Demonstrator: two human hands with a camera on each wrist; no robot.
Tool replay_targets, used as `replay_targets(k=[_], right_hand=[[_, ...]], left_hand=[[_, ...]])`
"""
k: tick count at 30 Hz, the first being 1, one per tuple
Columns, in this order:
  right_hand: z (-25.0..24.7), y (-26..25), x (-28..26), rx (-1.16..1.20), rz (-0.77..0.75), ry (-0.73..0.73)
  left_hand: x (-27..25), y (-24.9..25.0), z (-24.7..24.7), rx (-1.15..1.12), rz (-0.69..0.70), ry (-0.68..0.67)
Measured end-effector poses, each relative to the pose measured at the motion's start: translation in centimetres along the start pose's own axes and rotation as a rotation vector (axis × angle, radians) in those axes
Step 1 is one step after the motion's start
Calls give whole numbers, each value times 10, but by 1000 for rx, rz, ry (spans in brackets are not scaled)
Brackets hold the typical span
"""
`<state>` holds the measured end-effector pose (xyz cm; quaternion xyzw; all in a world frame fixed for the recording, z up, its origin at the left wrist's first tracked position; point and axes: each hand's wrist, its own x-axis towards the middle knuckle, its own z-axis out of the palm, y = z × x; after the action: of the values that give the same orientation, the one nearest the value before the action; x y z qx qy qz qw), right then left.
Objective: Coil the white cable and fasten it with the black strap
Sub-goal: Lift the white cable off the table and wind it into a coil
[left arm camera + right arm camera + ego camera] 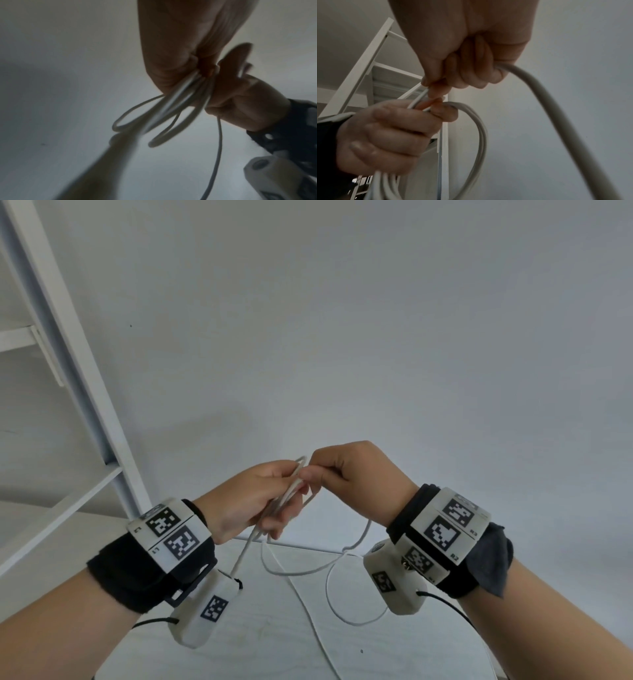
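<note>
The white cable (297, 488) is gathered into a few loops that my left hand (263, 505) grips in its fist, held up above the table. My right hand (325, 474) meets it from the right and pinches a strand at the top of the bundle. In the left wrist view the loops (171, 108) fan out below my palm. The right wrist view shows a strand (556, 108) leaving my right fist (471, 56) and the loops (482, 135) hanging from my left hand (388, 135). The rest of the cable (329, 594) trails onto the table. I cannot make out the black strap.
A pale table (239, 645) lies below my hands, carrying the slack cable. A white shelf frame (85, 371) leans at the left against the plain grey wall. Both wrists wear black bands with tagged white camera units.
</note>
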<state>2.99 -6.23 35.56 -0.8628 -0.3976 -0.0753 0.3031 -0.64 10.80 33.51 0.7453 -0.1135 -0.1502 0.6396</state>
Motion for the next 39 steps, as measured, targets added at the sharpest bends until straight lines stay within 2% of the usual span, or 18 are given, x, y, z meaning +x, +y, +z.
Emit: replay_targets(k=[6, 14, 23, 29, 35, 36, 39], right_hand=[[0, 6, 1, 15, 54, 108], [2, 12, 0, -3, 62, 181], [4, 35, -3, 172, 157, 236], [14, 67, -12, 192, 276, 241], [27, 85, -22, 224, 379, 170], [30, 88, -25, 228, 407, 152], [38, 97, -37, 240, 494, 92]], left_hand=[[-2, 1, 5, -158, -4, 48], [-5, 1, -1, -147, 23, -20], [-4, 2, -8, -350, 75, -33], [-2, 12, -26, -539, 130, 27], [3, 24, -38, -706, 198, 82], [5, 22, -44, -750, 217, 65], [6, 23, -66, -1008, 275, -147]])
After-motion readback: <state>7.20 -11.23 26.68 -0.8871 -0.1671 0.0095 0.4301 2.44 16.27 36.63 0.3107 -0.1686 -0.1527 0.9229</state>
